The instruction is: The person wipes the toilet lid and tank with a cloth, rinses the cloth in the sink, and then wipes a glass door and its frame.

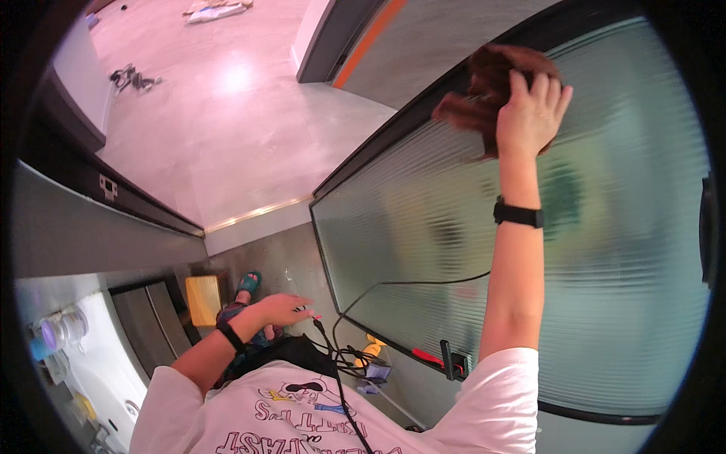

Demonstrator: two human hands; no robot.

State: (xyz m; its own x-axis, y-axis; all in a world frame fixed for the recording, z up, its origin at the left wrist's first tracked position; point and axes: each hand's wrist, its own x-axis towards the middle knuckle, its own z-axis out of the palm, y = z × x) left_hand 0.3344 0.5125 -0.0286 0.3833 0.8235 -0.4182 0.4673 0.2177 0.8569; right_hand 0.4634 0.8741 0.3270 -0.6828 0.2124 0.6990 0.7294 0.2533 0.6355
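My right hand (530, 113) reaches far up and presses a brown cloth (493, 74) against a ribbed glass door panel (408, 238) with a black frame. Part of the cloth hangs loose and blurred to the left of the fingers. My left hand (283, 309) is low in front of my body, its fingers apart and holding nothing that I can see. Just beyond its fingertips hangs a black cable (320, 326) with a small red part. That cable runs down over my white printed T-shirt (306, 420).
A black door handle (448, 360) with something red beside it juts from the glass door. At left stand a white washbasin (113, 363), a dark cabinet (153, 318) and a yellow stool (203, 301). Beyond the raised threshold (258, 213), a dark tangled item (133, 78) lies on the floor.
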